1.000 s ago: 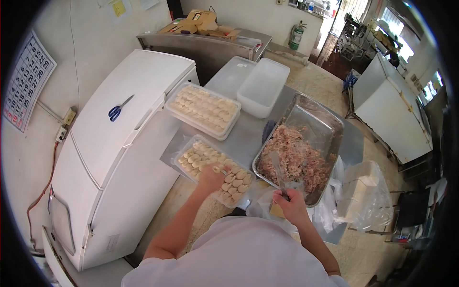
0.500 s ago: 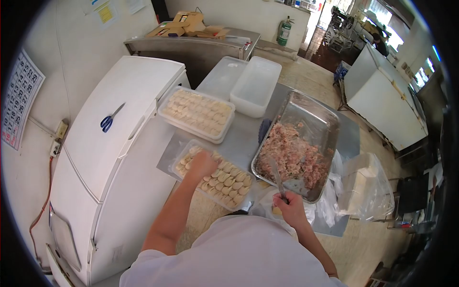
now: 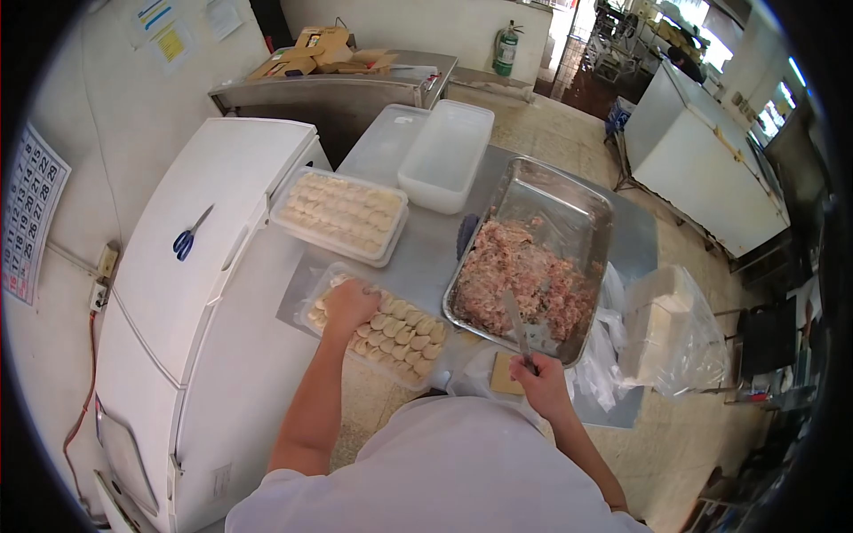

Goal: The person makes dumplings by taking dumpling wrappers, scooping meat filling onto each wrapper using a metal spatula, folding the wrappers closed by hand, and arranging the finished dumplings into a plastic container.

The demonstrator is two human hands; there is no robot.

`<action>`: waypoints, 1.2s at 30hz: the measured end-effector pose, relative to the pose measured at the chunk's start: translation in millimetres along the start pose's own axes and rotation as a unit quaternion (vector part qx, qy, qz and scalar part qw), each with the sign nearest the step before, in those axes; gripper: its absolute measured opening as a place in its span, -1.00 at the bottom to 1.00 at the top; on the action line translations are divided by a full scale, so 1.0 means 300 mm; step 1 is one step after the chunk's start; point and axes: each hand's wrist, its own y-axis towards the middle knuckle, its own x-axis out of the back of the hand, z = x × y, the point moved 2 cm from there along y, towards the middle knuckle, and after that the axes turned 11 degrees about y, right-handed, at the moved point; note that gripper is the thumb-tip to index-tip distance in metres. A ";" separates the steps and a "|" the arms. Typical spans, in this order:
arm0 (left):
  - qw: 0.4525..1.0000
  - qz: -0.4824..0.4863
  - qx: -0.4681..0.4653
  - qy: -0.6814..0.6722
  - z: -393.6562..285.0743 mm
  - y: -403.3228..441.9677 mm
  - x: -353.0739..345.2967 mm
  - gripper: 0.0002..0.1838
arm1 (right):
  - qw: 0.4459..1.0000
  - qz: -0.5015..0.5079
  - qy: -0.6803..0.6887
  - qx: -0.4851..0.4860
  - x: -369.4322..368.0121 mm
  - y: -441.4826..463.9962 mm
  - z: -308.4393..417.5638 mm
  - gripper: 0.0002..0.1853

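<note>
The dumpling tray (image 3: 410, 384) lies left of the meat pan (image 3: 566, 211), in front of a tub (image 3: 338, 247) on the tabletop (image 3: 425, 271). Scissors (image 3: 184, 245) lie on the fridge (image 3: 235, 178), farther left.

Daylight glares white through the windows (image 3: 716, 50) and doorway (image 3: 557, 43) at top right, leaving the area between them dim. Softer light covers the desk (image 3: 418, 266), with highlights on the steel tray (image 3: 569, 206) and plastic bag (image 3: 702, 345). Fisheye distortion bends the calendar (image 3: 32, 218); black vignetting swallows the corners.

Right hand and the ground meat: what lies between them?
The flat-bladed utensil and the near rim of the metal pan lie there, in the head view.
</note>
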 end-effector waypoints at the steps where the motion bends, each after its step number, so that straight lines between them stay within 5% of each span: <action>1: 1.000 -0.004 0.002 0.013 0.007 0.006 -0.019 -0.57 | 1.000 0.000 -0.003 0.002 0.011 -0.002 0.005 -0.80; 8: 0.997 0.017 0.058 0.044 -0.071 -0.055 0.051 -0.68 | 1.000 -0.003 0.005 0.009 0.103 -0.017 0.014 -0.80; 11: 0.993 -0.115 -0.009 -0.032 -0.156 -0.143 0.043 -0.75 | 1.000 -0.014 -0.025 0.003 0.185 -0.020 -0.018 -0.80; 14: 0.969 -0.022 -0.111 -0.219 -0.354 -0.322 -0.032 -0.78 | 0.999 -0.034 -0.012 -0.001 0.247 -0.032 -0.044 -0.80; 18: 0.940 0.116 -0.300 -0.114 -0.602 -0.525 -0.264 -0.74 | 0.999 -0.037 0.019 -0.004 0.306 -0.051 -0.070 -0.79; 21: 0.923 0.117 -0.362 -0.053 -0.692 -0.606 -0.387 -0.76 | 0.999 -0.026 0.029 -0.013 0.346 -0.073 -0.097 -0.80; 36: 0.931 0.177 -0.251 -0.196 -0.621 -0.575 -0.472 -0.77 | 0.999 -0.029 -0.005 -0.016 0.455 -0.153 -0.212 -0.69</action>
